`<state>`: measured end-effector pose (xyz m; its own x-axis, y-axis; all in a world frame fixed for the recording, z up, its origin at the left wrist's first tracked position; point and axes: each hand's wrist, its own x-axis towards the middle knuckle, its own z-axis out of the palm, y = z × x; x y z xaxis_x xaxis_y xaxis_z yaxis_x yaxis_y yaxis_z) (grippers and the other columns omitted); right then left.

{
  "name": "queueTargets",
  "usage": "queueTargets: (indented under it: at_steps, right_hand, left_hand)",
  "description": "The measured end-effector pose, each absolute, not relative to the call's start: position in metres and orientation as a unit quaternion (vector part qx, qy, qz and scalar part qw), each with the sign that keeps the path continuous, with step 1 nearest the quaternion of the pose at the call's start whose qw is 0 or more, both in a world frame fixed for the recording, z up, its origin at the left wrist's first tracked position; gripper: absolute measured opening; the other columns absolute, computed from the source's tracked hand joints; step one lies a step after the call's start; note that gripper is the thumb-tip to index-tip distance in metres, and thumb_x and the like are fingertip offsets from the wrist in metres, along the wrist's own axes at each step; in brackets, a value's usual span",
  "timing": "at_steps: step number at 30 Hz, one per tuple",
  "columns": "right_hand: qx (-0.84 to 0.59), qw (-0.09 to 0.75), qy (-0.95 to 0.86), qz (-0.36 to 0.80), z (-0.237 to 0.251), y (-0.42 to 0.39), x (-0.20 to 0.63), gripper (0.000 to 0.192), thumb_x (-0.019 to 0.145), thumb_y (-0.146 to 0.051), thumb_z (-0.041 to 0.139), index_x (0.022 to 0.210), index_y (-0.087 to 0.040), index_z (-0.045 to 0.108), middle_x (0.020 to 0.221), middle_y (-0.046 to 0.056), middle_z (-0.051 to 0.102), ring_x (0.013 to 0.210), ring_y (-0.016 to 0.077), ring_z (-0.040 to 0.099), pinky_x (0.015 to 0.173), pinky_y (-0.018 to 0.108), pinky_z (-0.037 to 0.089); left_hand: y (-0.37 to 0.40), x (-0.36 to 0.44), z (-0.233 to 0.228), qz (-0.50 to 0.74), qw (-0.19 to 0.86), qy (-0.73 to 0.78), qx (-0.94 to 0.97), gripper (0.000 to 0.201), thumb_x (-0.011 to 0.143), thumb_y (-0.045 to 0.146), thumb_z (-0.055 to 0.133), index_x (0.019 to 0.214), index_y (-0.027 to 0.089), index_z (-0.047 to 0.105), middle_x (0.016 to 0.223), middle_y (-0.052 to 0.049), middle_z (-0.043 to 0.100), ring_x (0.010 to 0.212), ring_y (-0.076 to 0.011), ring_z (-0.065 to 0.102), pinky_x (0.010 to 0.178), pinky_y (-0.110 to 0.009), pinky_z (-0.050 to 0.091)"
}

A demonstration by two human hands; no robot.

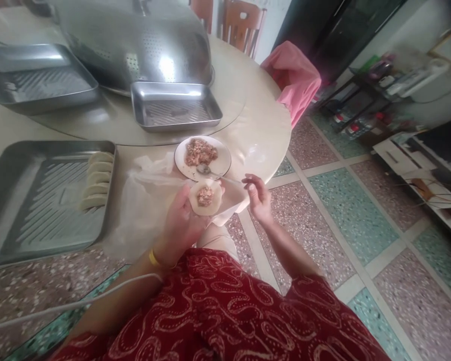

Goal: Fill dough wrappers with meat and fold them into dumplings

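Observation:
My left hand [180,220] holds a round dumpling wrapper [217,204] in its curled fingers, with a lump of meat filling [205,196] in the wrapper's middle. Between the fingertips of my right hand [258,196] is the handle of a metal spoon [203,169]. The spoon's bowl rests on a white plate [180,159], beside a heap of minced filling [201,152]. At the left, a big metal tray [33,155] carries several folded dumplings [97,183] in a row along its right side.
Two smaller metal trays [176,108] [48,75] stand farther back, before a large dome-shaped metal cover [135,40]. A crumpled plastic bag [143,195] lies between the big tray and my left hand. Pink cloth [295,75] hangs beyond the round table's edge [285,135]. A white cable [78,303] crosses my left forearm.

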<state>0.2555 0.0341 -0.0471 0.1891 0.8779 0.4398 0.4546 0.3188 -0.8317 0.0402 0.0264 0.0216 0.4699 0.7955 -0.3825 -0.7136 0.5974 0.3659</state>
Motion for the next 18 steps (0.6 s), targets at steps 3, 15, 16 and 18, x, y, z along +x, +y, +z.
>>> queueTargets:
  at_steps: [3, 15, 16, 18]
  right_hand:
    - [-0.565, 0.523, -0.638, 0.004, -0.033, 0.055, 0.290, 0.039, 0.099, -0.049, 0.033, 0.112, -0.029, 0.064, 0.099, 0.007, 0.070, 0.102, 0.0256, 0.063, 0.090, 0.049, 0.051]
    - [-0.603, 0.341, -0.722, -0.009, -0.023, 0.116, 0.326, 0.059, 0.100, -0.056, 0.020, 0.106, -0.024, 0.070, 0.125, 0.009, 0.068, 0.140, 0.0337, 0.041, 0.120, 0.068, 0.006]
    - [-0.594, 0.370, -0.714, -0.010, -0.019, 0.109, 0.322, 0.062, 0.100, -0.057, 0.018, 0.108, -0.024, 0.069, 0.123, 0.008, 0.069, 0.140, 0.0325, 0.042, 0.120, 0.068, 0.008]
    - [-0.563, 0.441, -0.699, 0.010, -0.006, 0.091, 0.309, 0.058, 0.101, -0.056, 0.019, 0.121, -0.025, 0.064, 0.116, 0.007, 0.072, 0.139, 0.0285, 0.045, 0.120, 0.064, 0.015]
  left_hand:
    - [0.026, 0.044, 0.026, 0.442, 0.853, 0.272, 0.062, 0.052, 0.101, 0.046, 0.029, 0.125, 0.013, 0.062, 0.123, -0.013, 0.069, 0.128, -0.0252, 0.057, 0.106, -0.038, 0.049]
    - [0.023, 0.049, 0.033, 0.458, 0.847, 0.269, 0.028, 0.052, 0.101, 0.044, 0.036, 0.131, 0.008, 0.058, 0.129, -0.015, 0.066, 0.123, -0.0266, 0.060, 0.103, -0.037, 0.052]
    - [0.023, 0.049, 0.033, 0.455, 0.849, 0.269, 0.033, 0.052, 0.101, 0.045, 0.036, 0.130, 0.009, 0.059, 0.128, -0.015, 0.066, 0.123, -0.0274, 0.060, 0.102, -0.038, 0.053]
    - [0.023, 0.049, 0.034, 0.446, 0.853, 0.267, 0.051, 0.053, 0.101, 0.046, 0.034, 0.128, 0.009, 0.061, 0.125, -0.015, 0.068, 0.123, -0.0291, 0.060, 0.096, -0.040, 0.056]
